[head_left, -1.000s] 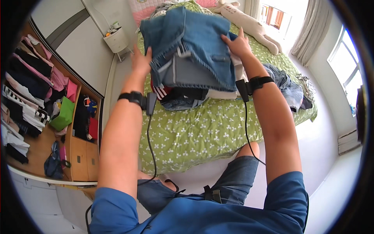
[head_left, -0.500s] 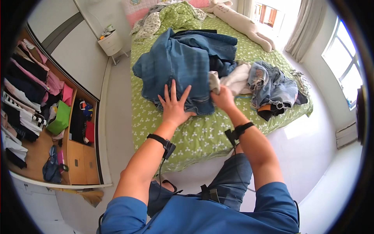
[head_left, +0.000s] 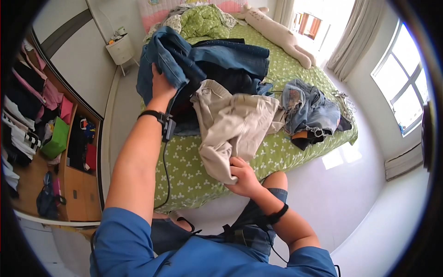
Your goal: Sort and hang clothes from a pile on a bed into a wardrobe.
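My left hand (head_left: 161,86) reaches over the pile and pushes up a blue denim garment (head_left: 159,55), its fingers partly hidden by the folds. Beige trousers (head_left: 244,121) stretch from the pile toward me. My right hand (head_left: 243,177) grips their lower end near the front edge of the bed. Dark clothes (head_left: 224,76) show between the denim and the beige cloth. Another blue denim piece (head_left: 233,56) lies behind them.
Ripped denim shorts (head_left: 311,108) lie to the right on the green patterned bed (head_left: 272,152). A long plush toy (head_left: 277,34) rests at the far side. An open wardrobe (head_left: 69,184) full of clothes stands left, a white nightstand (head_left: 121,50) beyond it.
My right hand has pulled the beige trousers out of the pile toward me. My left hand has moved up and left, folding the denim garment back and exposing dark clothes.
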Demonstrator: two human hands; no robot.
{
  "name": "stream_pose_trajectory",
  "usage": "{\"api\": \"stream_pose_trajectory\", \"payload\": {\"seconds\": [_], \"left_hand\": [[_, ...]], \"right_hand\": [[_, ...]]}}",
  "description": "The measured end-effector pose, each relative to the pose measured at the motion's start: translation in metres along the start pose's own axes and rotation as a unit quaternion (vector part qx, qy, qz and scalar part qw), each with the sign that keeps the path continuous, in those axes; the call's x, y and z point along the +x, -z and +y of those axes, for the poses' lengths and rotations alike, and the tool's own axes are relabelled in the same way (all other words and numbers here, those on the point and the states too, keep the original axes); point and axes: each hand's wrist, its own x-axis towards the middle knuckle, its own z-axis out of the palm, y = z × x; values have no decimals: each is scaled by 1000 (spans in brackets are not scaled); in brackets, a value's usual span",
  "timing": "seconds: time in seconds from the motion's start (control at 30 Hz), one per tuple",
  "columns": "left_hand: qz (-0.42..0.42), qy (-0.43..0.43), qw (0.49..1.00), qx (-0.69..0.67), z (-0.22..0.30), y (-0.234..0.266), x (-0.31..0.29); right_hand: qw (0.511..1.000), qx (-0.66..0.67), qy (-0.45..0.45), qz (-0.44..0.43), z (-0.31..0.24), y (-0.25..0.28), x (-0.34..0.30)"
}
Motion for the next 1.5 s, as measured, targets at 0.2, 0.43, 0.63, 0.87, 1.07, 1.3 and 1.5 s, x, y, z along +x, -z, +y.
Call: {"api": "stream_pose_trajectory", "payload": {"seconds": [0.2,0.43,0.63,0.87,1.07,1.3,1.5], "left_hand": [[-391,-41,918,41,30,-46,-48],[-159,-113,981,4,-20,-66,-145],[-110,-85,987,76,-19,-104,-113],[-44,-161,982,89,-60,-177,-14],[52,108,993,-17,-43,-184,88],[128,33,989,-68,-46,-173,151],[-134,-91,987,-13,-32,-203,63]], "right_hand": [[959,-182,-115,184,71,-51,-4],[961,-192,-66,190,79,-55,5],[964,-197,-93,151,87,-58,4],[965,-197,-118,127,90,-60,8],[966,-192,-116,131,102,-60,5],[968,-186,-116,122,104,-62,3],[966,-192,-114,131,101,-61,0]]}}
